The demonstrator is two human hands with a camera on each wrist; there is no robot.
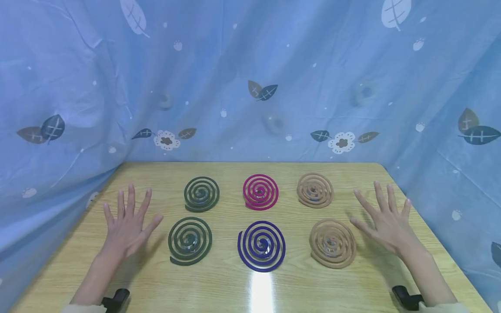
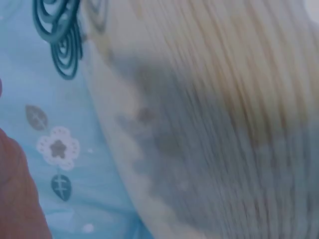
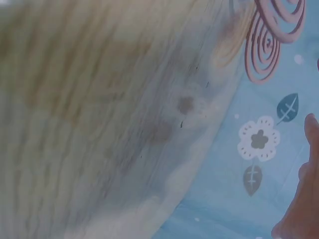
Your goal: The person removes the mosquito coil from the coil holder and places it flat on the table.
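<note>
Both hands are held above the table with fingers spread and nothing in them. My left hand (image 1: 127, 226) is at the left, nearest a dark green mosquito coil (image 1: 204, 232) in the front row; another green coil (image 1: 201, 178) lies behind it. On the right, my right hand (image 1: 389, 226) is beside a tan coil (image 1: 352, 243), with a second tan coil (image 1: 315, 174) farther back. Between them are a magenta coil (image 1: 275, 191) and, nearer me, a purple coil (image 1: 261, 223). Something shiny shows at the coils' centres. In the right wrist view, tan coils (image 3: 249, 59) show at the upper right.
The coils stand in two rows on a light wood-grain table (image 1: 231, 284). A blue curtain (image 1: 219, 52) with leaf and flower prints hangs behind the table and along both sides. A bright reflection lies on the tabletop in front of the purple coil.
</note>
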